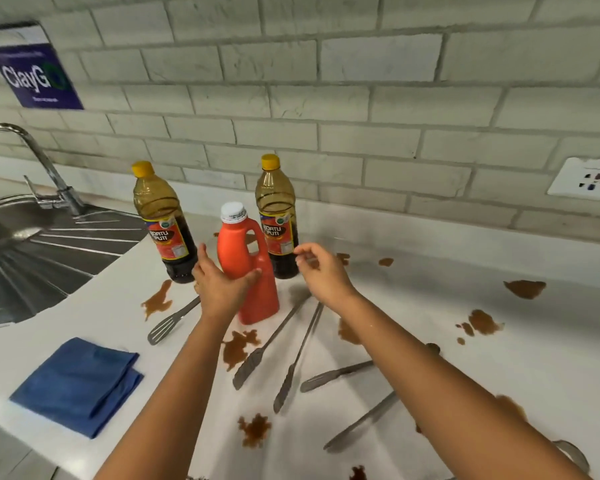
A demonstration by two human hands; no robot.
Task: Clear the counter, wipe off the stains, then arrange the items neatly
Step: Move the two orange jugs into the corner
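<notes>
Left hand (219, 285) grips the orange bottle (248, 268) standing mid-counter (465, 358) between two soy sauce bottles (165, 223). Right hand (321, 271) hovers loosely curled, holding nothing. Step: clearing. Next: lift the bottle clear of the utensils (291, 362) and stains (238, 348).

Glossy white counter (465, 341); matt orange plastic jug (253, 292); brushed-metal sink (32, 265).

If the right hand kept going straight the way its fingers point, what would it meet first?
Most likely the right-hand soy sauce bottle: the right hand hovers beside it, fingers loosely curled and pointing up-left at its label. Depth is unclear, so it might instead reach the orange bottle that the left hand holds.
</notes>
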